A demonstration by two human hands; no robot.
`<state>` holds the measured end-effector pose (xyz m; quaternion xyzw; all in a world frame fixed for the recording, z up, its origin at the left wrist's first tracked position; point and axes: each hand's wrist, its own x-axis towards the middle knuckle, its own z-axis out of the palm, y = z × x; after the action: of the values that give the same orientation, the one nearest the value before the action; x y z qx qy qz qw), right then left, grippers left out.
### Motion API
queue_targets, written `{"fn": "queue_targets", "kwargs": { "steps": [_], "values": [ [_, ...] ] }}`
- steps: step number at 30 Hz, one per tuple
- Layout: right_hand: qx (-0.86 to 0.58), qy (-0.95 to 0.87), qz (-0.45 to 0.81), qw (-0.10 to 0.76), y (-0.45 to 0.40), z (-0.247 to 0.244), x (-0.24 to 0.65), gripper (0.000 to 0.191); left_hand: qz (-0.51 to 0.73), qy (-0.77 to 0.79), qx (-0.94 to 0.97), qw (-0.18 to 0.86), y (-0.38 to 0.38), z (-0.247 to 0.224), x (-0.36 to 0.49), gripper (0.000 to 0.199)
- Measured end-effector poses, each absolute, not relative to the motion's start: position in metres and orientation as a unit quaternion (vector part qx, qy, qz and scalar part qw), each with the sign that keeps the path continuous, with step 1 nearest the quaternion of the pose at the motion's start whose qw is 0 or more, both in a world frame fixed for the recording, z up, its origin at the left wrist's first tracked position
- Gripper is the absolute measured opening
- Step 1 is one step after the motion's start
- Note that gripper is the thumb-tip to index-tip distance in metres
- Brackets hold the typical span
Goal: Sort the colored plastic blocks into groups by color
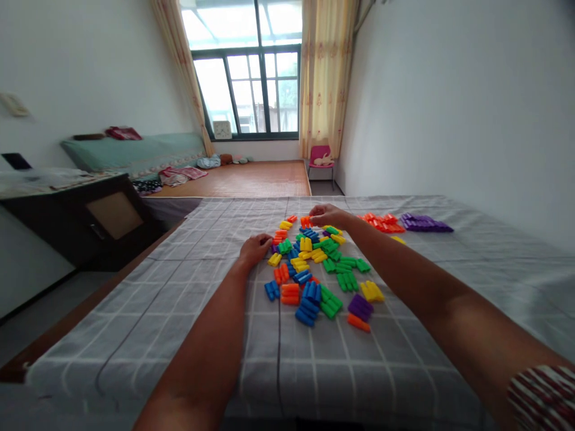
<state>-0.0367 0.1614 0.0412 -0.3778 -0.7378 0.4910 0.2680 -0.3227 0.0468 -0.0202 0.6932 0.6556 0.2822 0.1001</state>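
A loose pile of ribbed plastic building blocks in blue, green, yellow, orange and purple lies on the checked cloth. My right hand [329, 215] is at the far side of the pile, its fingers closed on an orange block [306, 221]. My left hand [257, 246] rests at the pile's left edge with curled fingers. Its fingertips touch the pile beside an orange block [280, 234] and a purple block [274, 248]; what they pinch is hidden. Closer to me lie blue blocks [308, 308], a green block [331, 301] and a purple block [360, 307].
Right of the pile, orange blocks [381, 222] and purple blocks [424, 222] lie grouped by colour, partly behind my right forearm. The grey checked cloth [179, 311] covers the surface. A dark cabinet [90, 221] stands at the left, and a pink chair [320, 157] sits below the window.
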Motion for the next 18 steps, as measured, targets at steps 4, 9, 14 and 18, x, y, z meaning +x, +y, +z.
{"fn": "queue_targets", "kwargs": {
  "steps": [4,9,14,18],
  "values": [
    [-0.391,-0.659,0.532,0.359,0.152,0.039,0.025,0.042,0.282,0.652,0.697,0.095,0.048,-0.021,-0.325,0.037],
    [-0.423,-0.616,0.510,0.426,0.147,0.035,0.115,0.034,0.276,0.655,0.697,0.094,0.052,-0.019,-0.328,0.041],
    [-0.473,-0.548,0.424,0.544,0.154,0.013,0.179,0.030,0.278,0.664,0.687,0.102,0.050,-0.014,-0.327,0.042],
    [-0.565,-0.566,0.295,0.523,0.160,-0.009,0.206,0.028,0.279,0.666,0.683,0.111,0.048,-0.013,-0.327,0.043]
  ]
}}
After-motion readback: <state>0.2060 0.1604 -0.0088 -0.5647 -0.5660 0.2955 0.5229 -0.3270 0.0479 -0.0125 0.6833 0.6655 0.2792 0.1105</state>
